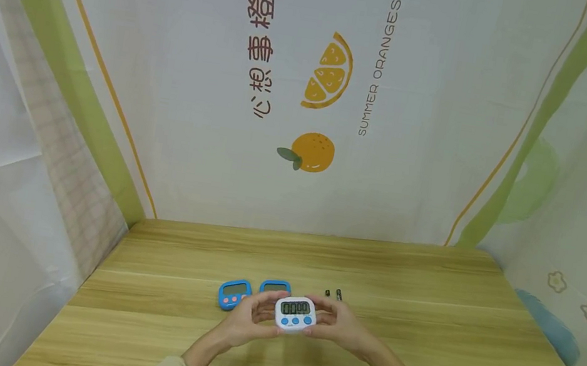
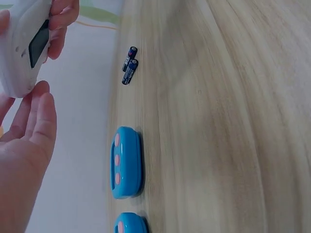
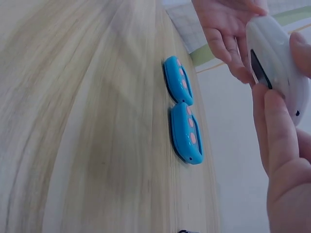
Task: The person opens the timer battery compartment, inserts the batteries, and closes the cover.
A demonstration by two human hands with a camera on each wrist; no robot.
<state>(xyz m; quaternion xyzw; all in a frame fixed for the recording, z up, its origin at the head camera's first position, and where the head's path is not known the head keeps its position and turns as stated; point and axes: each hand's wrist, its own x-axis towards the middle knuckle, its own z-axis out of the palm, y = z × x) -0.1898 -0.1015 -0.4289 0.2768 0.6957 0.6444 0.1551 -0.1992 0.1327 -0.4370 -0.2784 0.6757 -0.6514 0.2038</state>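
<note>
A white timer (image 1: 294, 324) sits in the grasp of both hands.
Left hand (image 1: 245, 324) and right hand (image 1: 345, 331) pinch its opposite ends above the table (image 1: 423, 307), probably to steady it and turn its screen (image 1: 295, 307) toward the person. Beyond the left hand lie two blue timers (image 1: 235, 289), beyond the right hand two batteries (image 1: 339, 294), both perhaps kept within reach; farthest, a printed cloth (image 1: 420, 132).

A hand could pass over the table (image 1: 447, 332) right of the batteries (image 1: 338, 295), or left of the blue timers (image 1: 234, 294); a gap lies between these; the white timer (image 1: 296, 315), held up between left hand (image 1: 247, 320) and right hand (image 1: 343, 327), stands before it; cloth (image 1: 398, 205) bounds the far edge.
</note>
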